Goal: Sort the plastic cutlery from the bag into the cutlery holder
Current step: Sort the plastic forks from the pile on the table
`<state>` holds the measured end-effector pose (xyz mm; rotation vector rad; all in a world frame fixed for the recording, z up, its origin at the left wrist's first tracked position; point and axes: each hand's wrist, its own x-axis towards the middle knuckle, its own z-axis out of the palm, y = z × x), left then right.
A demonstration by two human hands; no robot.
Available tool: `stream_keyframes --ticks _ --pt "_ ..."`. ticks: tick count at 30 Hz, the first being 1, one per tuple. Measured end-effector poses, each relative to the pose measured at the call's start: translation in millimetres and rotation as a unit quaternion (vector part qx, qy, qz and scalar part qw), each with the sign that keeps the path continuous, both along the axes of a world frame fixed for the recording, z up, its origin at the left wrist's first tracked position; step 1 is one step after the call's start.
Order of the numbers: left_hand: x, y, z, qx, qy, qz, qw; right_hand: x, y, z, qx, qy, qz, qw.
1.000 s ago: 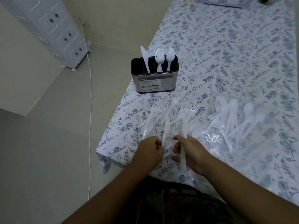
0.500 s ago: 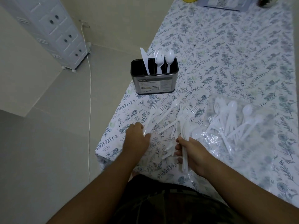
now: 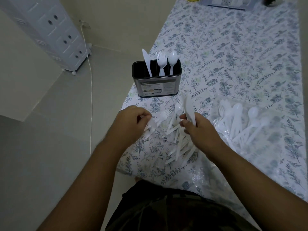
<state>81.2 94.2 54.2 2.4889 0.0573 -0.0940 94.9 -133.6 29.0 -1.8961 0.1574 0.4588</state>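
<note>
Knives [image 3: 189, 109] are gripped in the right hand [image 3: 198, 129]; one piece is pinched by the left hand [image 3: 131, 122]. Loose cutlery [image 3: 178, 144] lies beside the bag [image 3: 245, 124]. Risk: a mixed bundle may be misfiled in the holder [image 3: 156, 80].

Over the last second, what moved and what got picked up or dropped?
The right hand rose off the loose pile, tipping its gripped knives up toward the cutlery holder. The left hand, which had reached out to the left, now pinches one white piece from the pile's left edge. Unchanged: the holder with its knife, forks and spoon, and the bag of cutlery.
</note>
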Motion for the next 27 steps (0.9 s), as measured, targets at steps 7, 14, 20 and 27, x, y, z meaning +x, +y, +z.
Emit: stream_keyframes --ticks 7,14,20,27 --pt "26.2 -57.3 -20.4 -0.169 0.059 0.026 0.984 -18.1 0.7 -12.5 0.064 0.106 0.038 0.992" --pt "5.7 -105.0 -91.4 -0.041 0.025 -0.06 0.997 -33.2 -49.2 -46.1 0.167 0.212 -0.182 0.946" --pt "-5.2 -93.4 -120.1 0.058 0.031 -0.084 0.994 -37.4 -73.1 -53.3 0.189 0.221 -0.267 0.919" --pt "-8.4 -71.2 -119.3 0.019 0.049 0.005 0.999 -41.0 -64.5 -60.8 0.163 0.22 -0.236 0.932"
